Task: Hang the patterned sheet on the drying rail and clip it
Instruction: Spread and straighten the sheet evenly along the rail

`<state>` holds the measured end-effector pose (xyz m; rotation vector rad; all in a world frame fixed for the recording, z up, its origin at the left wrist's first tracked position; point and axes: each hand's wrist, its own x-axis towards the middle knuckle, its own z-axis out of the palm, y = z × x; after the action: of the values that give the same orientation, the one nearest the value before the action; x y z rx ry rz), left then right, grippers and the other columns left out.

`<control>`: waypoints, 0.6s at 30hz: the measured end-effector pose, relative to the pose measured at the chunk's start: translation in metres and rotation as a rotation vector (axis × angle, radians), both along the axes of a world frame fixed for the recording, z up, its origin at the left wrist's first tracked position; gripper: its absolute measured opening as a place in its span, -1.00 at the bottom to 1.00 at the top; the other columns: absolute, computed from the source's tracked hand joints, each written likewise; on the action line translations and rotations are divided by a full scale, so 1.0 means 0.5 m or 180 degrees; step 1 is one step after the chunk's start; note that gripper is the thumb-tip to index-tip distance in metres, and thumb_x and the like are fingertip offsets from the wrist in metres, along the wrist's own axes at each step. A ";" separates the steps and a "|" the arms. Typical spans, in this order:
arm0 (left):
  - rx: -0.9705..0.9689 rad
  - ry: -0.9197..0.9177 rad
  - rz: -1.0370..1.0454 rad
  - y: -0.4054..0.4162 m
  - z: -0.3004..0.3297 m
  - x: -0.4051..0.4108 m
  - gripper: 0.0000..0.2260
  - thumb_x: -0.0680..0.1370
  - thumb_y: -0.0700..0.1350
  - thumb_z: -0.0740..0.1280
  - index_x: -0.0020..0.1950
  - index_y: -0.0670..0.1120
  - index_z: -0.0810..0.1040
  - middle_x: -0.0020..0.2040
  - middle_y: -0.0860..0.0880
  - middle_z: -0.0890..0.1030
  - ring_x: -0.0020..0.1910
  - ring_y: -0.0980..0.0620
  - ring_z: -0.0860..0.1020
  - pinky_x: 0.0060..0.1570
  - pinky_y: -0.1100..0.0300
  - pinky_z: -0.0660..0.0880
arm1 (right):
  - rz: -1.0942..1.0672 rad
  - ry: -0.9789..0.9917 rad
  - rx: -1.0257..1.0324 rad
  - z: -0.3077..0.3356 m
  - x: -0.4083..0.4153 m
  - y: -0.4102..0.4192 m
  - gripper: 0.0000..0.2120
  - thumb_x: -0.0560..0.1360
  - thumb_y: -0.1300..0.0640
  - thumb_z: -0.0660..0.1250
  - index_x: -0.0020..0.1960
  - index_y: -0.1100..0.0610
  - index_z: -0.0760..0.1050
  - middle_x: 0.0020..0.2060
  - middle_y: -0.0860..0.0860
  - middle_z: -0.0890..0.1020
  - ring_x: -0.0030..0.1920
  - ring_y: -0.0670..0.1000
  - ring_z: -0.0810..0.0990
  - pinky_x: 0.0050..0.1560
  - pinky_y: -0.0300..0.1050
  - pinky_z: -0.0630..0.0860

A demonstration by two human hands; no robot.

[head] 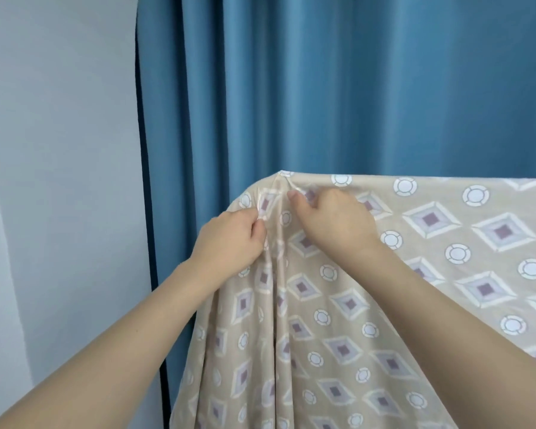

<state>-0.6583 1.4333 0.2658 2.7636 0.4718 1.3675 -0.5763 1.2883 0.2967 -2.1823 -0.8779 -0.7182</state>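
Observation:
The patterned sheet (430,249), beige with purple diamonds and white rings, drapes over a drying rail that it hides completely; its top edge runs from the upper middle to the right edge. Near the sheet's left corner, my left hand (229,239) pinches a vertical fold of the cloth. My right hand (331,221) lies just right of that fold, fingers curled into the fabric below the top edge. Something pale and translucent sits at the fold between my hands; I cannot tell if it is a clip.
Blue pleated curtains (322,88) hang right behind the sheet. A pale wall (59,150) fills the left side. The sheet falls down past the bottom of the view.

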 end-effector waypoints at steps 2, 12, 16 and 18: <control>0.0091 0.0201 -0.0186 0.011 -0.008 -0.011 -0.66 0.61 -0.04 0.14 -0.36 -0.06 0.24 -0.47 0.02 0.38 -0.41 -0.03 0.38 -0.42 0.13 0.22 | 0.0412 0.0531 0.0400 0.008 0.001 0.014 -0.38 0.53 -0.33 0.03 -0.28 0.16 0.55 -0.36 0.07 0.67 -0.23 0.13 0.65 -0.15 -0.04 0.52; 0.0723 0.1054 -0.0610 0.039 -0.033 -0.047 -0.67 0.60 -0.04 0.15 -0.36 -0.06 0.27 -0.46 0.02 0.39 -0.39 -0.03 0.41 -0.35 0.08 0.15 | 0.1680 0.2449 0.2141 -0.016 -0.039 0.059 -0.74 0.57 0.17 0.18 -0.27 0.18 0.48 -0.56 0.01 0.47 -0.59 -0.05 0.37 -0.55 -0.29 0.26; 0.1095 0.1449 -0.0561 0.045 -0.047 -0.056 -0.70 0.58 -0.06 0.13 -0.36 -0.05 0.28 -0.43 0.04 0.36 -0.43 0.04 0.36 -0.36 0.13 0.23 | 0.1261 0.2098 0.1769 -0.049 -0.046 0.058 -0.71 0.51 0.18 0.20 -0.37 0.17 0.46 -0.60 0.02 0.41 -0.60 -0.04 0.31 -0.58 -0.30 0.23; 0.1148 0.1679 -0.0484 0.049 -0.053 -0.060 -0.72 0.57 -0.07 0.13 -0.35 -0.07 0.29 -0.41 0.03 0.38 -0.45 0.07 0.33 -0.40 0.15 0.23 | 0.1172 0.2063 0.1666 -0.065 -0.048 0.057 -0.73 0.49 0.20 0.20 -0.38 0.18 0.45 -0.60 0.03 0.39 -0.58 -0.02 0.28 -0.56 -0.28 0.21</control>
<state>-0.6885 1.4579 0.2395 3.3684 0.0079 0.7376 -0.6002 1.3168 0.2643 -1.5639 -0.6244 -0.0245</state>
